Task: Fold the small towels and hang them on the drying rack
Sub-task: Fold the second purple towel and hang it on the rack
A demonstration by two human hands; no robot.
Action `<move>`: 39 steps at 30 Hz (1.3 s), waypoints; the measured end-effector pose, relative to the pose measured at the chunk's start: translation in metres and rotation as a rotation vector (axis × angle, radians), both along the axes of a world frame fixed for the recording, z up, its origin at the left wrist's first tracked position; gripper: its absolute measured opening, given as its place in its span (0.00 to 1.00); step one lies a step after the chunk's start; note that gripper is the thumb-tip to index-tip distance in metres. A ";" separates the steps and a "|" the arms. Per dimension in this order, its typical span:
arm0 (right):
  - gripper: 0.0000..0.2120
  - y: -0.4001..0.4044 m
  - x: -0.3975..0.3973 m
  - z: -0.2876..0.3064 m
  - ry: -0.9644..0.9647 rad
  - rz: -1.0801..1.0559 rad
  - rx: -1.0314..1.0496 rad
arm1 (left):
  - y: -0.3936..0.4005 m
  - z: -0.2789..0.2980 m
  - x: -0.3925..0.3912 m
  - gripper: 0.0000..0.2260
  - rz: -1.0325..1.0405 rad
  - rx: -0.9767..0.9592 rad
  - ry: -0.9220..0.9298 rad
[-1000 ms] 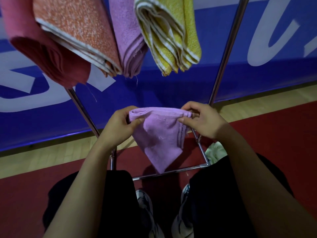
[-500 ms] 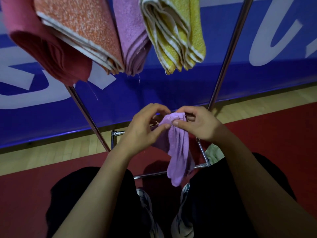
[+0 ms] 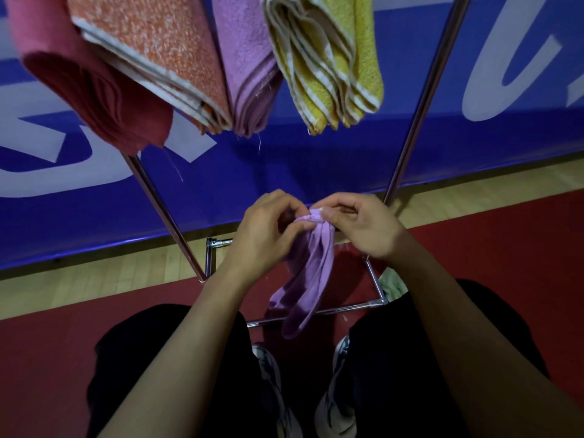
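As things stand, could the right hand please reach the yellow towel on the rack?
Probably not at once: the right hand pinches the purple towel together with the left hand. The yellow towel hangs above with nothing between.

- A lilac towel [image 3: 308, 276] is being pinched at its bunched top edge, its folds hanging down limp in front of the rack [image 3: 420, 99].
- A dark pink towel [image 3: 85, 83], an orange one [image 3: 164, 55], a purple one [image 3: 246, 61] and a yellow one [image 3: 331, 64] are hanging folded side by side on the rack's top.
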State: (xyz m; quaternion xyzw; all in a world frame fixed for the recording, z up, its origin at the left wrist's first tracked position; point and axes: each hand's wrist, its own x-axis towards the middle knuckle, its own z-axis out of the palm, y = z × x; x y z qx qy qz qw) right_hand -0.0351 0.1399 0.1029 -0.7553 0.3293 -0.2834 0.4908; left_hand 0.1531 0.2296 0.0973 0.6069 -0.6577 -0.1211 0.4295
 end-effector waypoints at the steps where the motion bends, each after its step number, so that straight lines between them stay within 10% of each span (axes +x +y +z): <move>1: 0.06 0.001 0.001 -0.001 0.005 -0.023 -0.030 | 0.000 -0.001 -0.001 0.08 0.012 0.015 -0.001; 39: 0.13 0.020 0.013 0.000 0.077 -0.087 -0.121 | 0.000 -0.007 -0.007 0.05 0.027 0.055 0.181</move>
